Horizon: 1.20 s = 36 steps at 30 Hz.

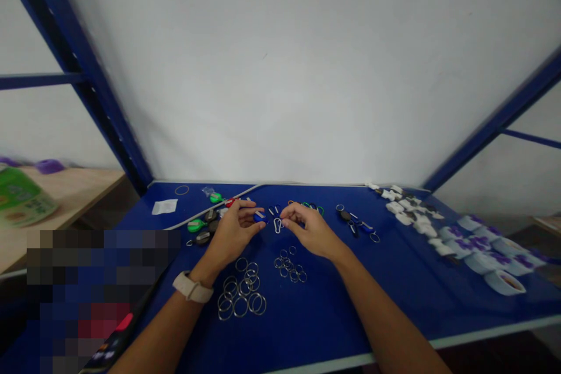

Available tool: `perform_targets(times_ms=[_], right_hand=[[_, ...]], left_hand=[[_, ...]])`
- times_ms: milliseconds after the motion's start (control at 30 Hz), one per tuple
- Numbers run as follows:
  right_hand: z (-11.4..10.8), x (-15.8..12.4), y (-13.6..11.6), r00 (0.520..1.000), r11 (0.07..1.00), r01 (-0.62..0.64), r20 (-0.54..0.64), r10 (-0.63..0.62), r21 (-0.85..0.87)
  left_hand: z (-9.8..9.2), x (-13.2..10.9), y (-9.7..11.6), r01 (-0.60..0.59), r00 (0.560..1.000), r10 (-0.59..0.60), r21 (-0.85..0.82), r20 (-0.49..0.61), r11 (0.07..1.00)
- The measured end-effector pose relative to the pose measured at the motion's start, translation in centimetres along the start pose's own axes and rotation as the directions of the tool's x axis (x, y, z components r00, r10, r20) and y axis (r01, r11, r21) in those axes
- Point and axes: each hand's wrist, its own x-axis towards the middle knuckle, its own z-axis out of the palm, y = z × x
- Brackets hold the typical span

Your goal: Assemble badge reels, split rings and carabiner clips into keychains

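Nearest to the camera, a beige wristwatch (193, 287) sits on the left wrist, above the front part of the blue table top (394, 304). Just beyond it lies a heap of large silver split rings (241, 298), and to the right of it, a little apart, a heap of small silver split rings (290, 267). Past these heaps, the left hand (232, 234) has its thumb and forefinger closed on a small blue plastic piece (260, 217), which it holds just over the table, between the two hands. The right hand (313, 232) is near it, with the fingertips drawn together in a pinch; what is between them, if anything, is too small to tell. A silver metal carabiner clip (277, 225) lies on the table between the hands.

I judge this piece to be light, hard and rather smooth, so it can slip easily. The best hold seems to be on its two opposite sides with the fingertips, using little force.

Further away lie green and black round badge reels (199, 228) and a white paper slip (165, 206). On the far right stands a group of white cups with purple print (482, 245)
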Motion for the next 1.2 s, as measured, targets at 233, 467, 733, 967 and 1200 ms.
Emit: perform_targets(times_ms=[233,467,733,967,1200], right_hand=[[1.4,-0.1,-0.5,0.976,0.986,0.163,-0.141,-0.167,-0.037],[2.0,-0.2,-0.5,0.966,0.971,0.215,-0.119,-0.228,-0.108],[2.1,-0.3,-0.3,0.966,0.966,0.220,-0.106,-0.235,-0.138],[2.1,-0.3,-0.4,0.974,0.975,0.181,-0.115,-0.196,-0.127],[2.1,-0.4,-1.1,0.977,0.977,0.145,-0.131,-0.166,-0.156]], left_hand=[[0.2,-0.1,0.1,0.024,0.995,-0.026,0.021,0.093,0.999],[0.5,-0.6,0.3,0.016,0.975,-0.030,0.063,0.222,0.998],[0.9,-0.7,0.7,0.071,0.965,-0.083,0.057,0.250,0.996],[1.0,-0.7,0.7,0.102,0.966,-0.101,0.007,0.238,0.995],[1.2,-0.8,0.8,0.102,0.959,-0.092,-0.023,0.266,0.995]])
